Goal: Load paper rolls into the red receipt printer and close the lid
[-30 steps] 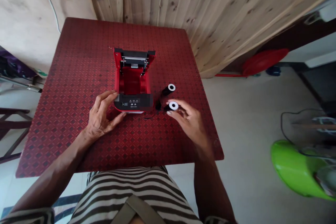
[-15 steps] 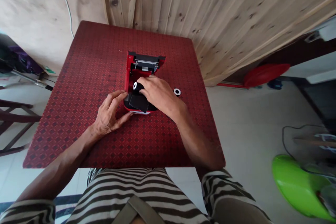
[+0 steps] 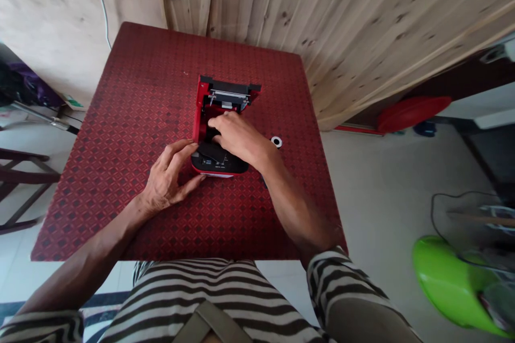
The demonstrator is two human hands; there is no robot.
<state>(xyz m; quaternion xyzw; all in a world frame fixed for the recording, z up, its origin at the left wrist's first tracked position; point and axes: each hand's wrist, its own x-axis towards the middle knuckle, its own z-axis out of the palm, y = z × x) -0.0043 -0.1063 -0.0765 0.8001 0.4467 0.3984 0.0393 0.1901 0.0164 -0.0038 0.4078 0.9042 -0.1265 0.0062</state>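
Note:
A small red and black printer [image 3: 219, 167] stands on the table with its lid [image 3: 230, 91] raised. My left hand [image 3: 164, 177] grips its front left corner, fingertips on the top edge and thumb against the front. My right hand [image 3: 237, 136] reaches into the open compartment, thumb and fingers curled round a black roll that is mostly hidden in shadow and behind the hand. A loose black strip [image 3: 213, 153] from the roll lies over the front panel. Right of my right wrist sits a white ring with a dark centre [image 3: 276, 142].
A patterned red cloth covers the table [image 3: 132, 214], which stands close to a wooden plank wall [image 3: 257, 0]. A dark wooden stool [image 3: 24, 182] is at the left. On the floor to the right are a green plastic tub [image 3: 446, 278] and a cable.
The black roll has gone down into the printer's compartment with my right hand, and its white end no longer shows. The strip has drawn back, baring the front panel. My left hand stays put.

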